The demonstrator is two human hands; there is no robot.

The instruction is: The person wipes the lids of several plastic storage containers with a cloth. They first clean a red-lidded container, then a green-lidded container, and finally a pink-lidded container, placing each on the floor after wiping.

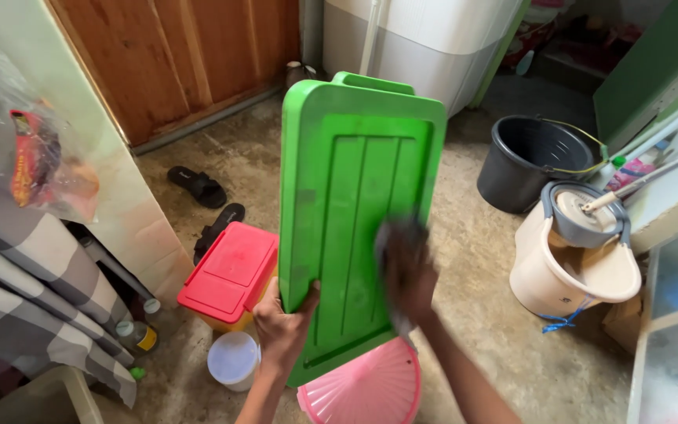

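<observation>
Above the pink cover point(370, 389), green lid point(355, 212) upright — left hand point(282, 326) pinching its edge, right hand point(406, 271) blurred, grip unclear.

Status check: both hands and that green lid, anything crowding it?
Left hand grips green lid at lower edge, lid upright. Right hand presses cloth on its face. Pink cover, red-lidded box close below.

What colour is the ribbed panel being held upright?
Bright green panel, gripped by the left hand; head view.
</observation>
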